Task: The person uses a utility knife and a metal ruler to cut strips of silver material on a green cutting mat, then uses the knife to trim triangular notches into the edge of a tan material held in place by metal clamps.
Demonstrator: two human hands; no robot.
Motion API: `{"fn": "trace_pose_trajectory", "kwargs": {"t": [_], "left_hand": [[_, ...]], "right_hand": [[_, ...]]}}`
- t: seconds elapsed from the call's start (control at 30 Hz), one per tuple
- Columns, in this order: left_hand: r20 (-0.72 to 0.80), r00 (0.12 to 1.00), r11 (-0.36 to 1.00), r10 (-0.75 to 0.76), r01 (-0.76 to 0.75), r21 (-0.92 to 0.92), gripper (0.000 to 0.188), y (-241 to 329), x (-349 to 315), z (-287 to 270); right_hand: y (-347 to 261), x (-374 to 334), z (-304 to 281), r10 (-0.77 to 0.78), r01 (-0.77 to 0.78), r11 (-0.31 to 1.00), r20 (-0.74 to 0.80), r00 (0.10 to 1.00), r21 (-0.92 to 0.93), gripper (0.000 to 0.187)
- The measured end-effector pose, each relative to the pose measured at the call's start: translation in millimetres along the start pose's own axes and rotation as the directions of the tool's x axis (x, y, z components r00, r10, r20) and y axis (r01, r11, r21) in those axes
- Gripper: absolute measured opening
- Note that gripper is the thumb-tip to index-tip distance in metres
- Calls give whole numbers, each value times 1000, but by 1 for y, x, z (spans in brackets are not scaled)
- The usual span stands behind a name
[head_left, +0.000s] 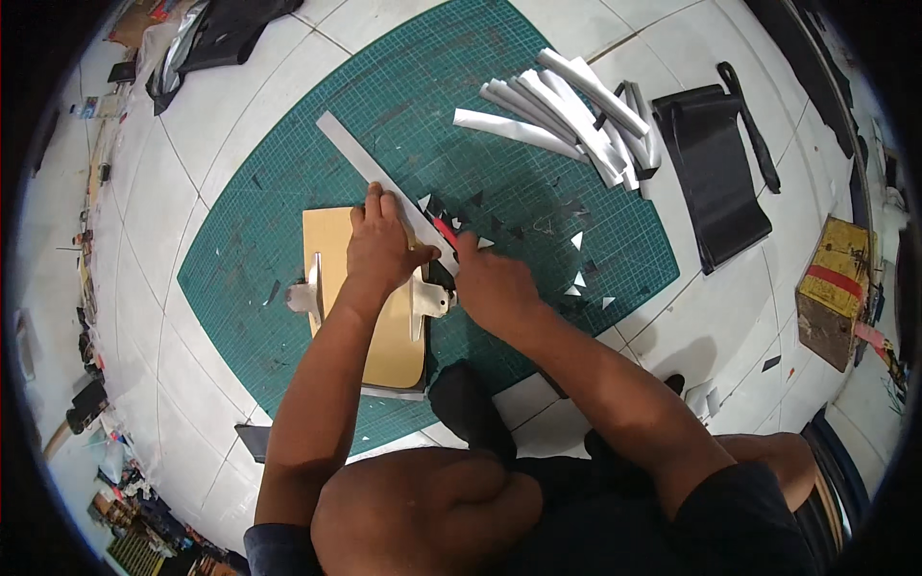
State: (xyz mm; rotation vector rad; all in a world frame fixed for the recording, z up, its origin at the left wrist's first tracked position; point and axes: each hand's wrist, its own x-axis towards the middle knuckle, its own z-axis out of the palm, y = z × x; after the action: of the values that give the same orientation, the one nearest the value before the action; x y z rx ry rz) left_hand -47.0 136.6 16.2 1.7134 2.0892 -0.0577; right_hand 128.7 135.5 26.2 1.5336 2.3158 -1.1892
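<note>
One bare knee [399,509] is looming nearest; left hand [379,245], fingers loosely spread, is pressing a grey strip [348,145]; right hand [495,286], fingers curled, is gripping a red tool [445,231].

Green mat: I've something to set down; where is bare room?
Mostly bare: upper mat between flat strip and piled strips; also left of the tan board. Crowded: around the red tool, with left hand, right hand and scraps.

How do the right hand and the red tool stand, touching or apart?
Touching. The head view shows the red tool running straight into the grip of the right hand, with no gap between.
</note>
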Motion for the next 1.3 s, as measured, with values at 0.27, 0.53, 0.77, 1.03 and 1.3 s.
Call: {"fn": "trace_pose_trajectory", "kwargs": {"t": [0.27, 0.53, 0.77, 1.03, 1.3], "left_hand": [[-2, 1000, 1000, 0, 0, 31, 99, -2, -1, 0], [-1, 1000, 1000, -21, 21, 1, 101, -5, -3, 2], [12, 1000, 1000, -14, 15, -16, 103, -2, 0, -2], [-16, 1000, 999, 26, -26, 25, 100, -4, 2, 0], [16, 1000, 999, -6, 7, -40, 101, -6, -1, 4]], "right_hand": [[-8, 6, -1, -16, 17, 1000, 79, 997, -10, 21], [18, -35, 0, -63, 66, 994, 37, 997, -90, 26], [2, -7, 3, -1, 1, 1000, -11, 1000, -29, 27], [-5, 3, -6, -33, 33, 999, 40, 999, 3, 20], [12, -34, -12, -37, 40, 995, 39, 999, -90, 22]]}}
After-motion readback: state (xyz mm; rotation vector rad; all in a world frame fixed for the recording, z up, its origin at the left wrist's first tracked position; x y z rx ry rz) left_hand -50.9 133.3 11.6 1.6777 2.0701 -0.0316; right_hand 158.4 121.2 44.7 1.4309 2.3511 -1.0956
